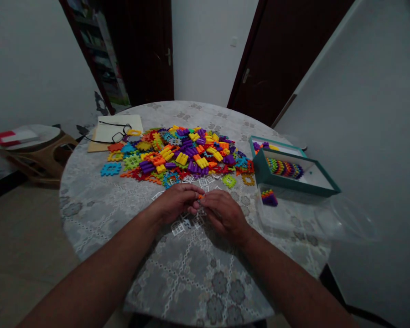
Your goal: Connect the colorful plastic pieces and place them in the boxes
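My left hand (pixel 175 200) and my right hand (pixel 227 215) meet over the near middle of the round table (pixel 177 273). Between their fingertips they pinch a small orange plastic piece (pixel 200 197), mostly covered by the fingers. Its exact shape cannot be made out. Thin white window-shaped pieces (pixel 178 228) lie on the cloth beneath and around both hands. Just beyond the hands spreads a heap of colourful plastic building pieces (pixel 182 158), some like short tubes joined side by side, others like flat notched frames. A green frame piece (pixel 229 181) lies at the heap's near right edge.
To the right stand a teal box (pixel 295 182) holding rows of colourful pieces, another teal tray (pixel 278 142) behind it, and a clear plastic container (pixel 287 223) with a few stacked pieces (pixel 269 197). Glasses (pixel 118 136) and a notebook (pixel 133 122) lie at the far left.
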Demonstrator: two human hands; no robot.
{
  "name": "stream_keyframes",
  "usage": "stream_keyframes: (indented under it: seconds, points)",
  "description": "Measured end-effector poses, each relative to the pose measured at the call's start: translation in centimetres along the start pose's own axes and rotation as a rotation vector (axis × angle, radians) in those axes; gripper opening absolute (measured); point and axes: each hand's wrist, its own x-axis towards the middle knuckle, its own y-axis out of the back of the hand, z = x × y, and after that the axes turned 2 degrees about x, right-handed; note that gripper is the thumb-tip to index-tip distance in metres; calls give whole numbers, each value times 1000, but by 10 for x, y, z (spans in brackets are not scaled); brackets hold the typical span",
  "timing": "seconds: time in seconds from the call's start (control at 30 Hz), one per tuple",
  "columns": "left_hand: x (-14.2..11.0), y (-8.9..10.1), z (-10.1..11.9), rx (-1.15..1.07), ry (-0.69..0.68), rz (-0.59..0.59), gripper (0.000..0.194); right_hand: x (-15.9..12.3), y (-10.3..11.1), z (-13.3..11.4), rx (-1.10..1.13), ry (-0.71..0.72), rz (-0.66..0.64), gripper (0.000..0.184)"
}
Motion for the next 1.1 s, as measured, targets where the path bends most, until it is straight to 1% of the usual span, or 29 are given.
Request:
stream_keyframes:
  seconds: [0.07,0.13,0.2,0.27,0.37,0.43,0.5,0.53,0.63,0.67,0.7,0.77,0.83,0.9,1.0,1.1]
  points:
    - [-1,2,3,-18,2,8,24,-2,0,2,-64,-19,5,38]
    - [-2,2,6,-31,1,19,23,-4,0,4,-130,-48,10,35]
    - [-3,2,7,-24,5,26,21,-6,-1,7,-153,-77,-2,30]
    - [-4,0,6,0,10,18,18,-7,-2,9,-146,-109,-21,29]
    - [-4,-2,3,76,-12,-15,22,-9,-3,9,-113,-156,-45,35]
    - [-4,-4,2,199,-45,-51,29,-9,-3,8,-92,-197,-30,37]
    - [-5,-4,2,397,-112,-73,35,-10,-4,8,-92,-260,17,38]
    - [-5,-4,2,515,-175,-59,34,-10,-4,9,-100,-292,44,37]
    - [-4,-3,-1,849,-485,58,25,-11,-4,10,-118,-345,65,38]
    - [-3,-3,-2,927,-578,83,23,-12,-4,11,-123,-345,53,39]
    - [-2,-3,-3,987,-641,85,21,-12,-5,11,-132,-341,38,40]
    - [0,-2,-6,1070,-679,52,18,-13,-6,12,-153,-323,4,44]
    - [2,-2,-7,1127,-673,28,14,-13,-9,12,-164,-302,-30,49]
    - [3,-2,-8,1165,-676,30,11,-14,-12,12,-167,-283,-61,53]
    - [3,-2,-9,1179,-670,41,12,-15,-16,13,-187,-259,-92,56]
    - [3,-2,-10,1168,-679,30,18,-15,-17,14,-226,-233,-93,55]
